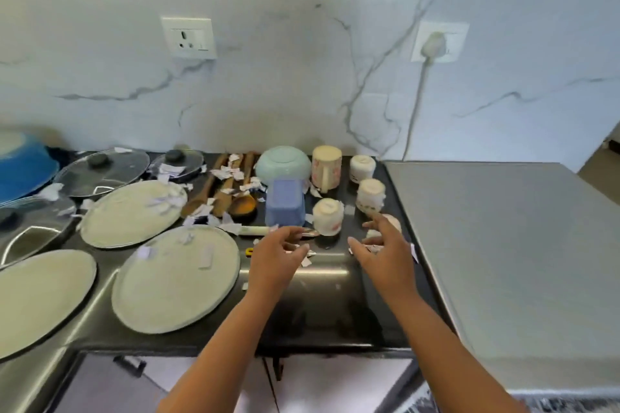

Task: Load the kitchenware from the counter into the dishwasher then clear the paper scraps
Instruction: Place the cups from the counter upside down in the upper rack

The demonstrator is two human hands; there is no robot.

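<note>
My left hand (280, 253) and my right hand (382, 250) hover over the dark counter (322, 305), fingers relaxed and empty. Just beyond them stand upturned white cups (328, 215), a tall mug (326, 166), a pale green bowl (283, 163) and a blue square container (285, 203). Wooden spoons (218, 191) lie left of the bowl. A small knife (258, 230) lies by my left fingertips. Three round cream plates (176, 278) and glass lids (102, 171) fill the left side. Torn paper scraps (231, 173) are strewn over everything.
A grey appliance top (510, 255) adjoins the counter on the right. A blue basin (23, 164) sits at the far left. The marble wall holds a socket (189, 38) and a plugged-in cord (416, 100). Cabinet fronts (110, 386) show below the counter edge.
</note>
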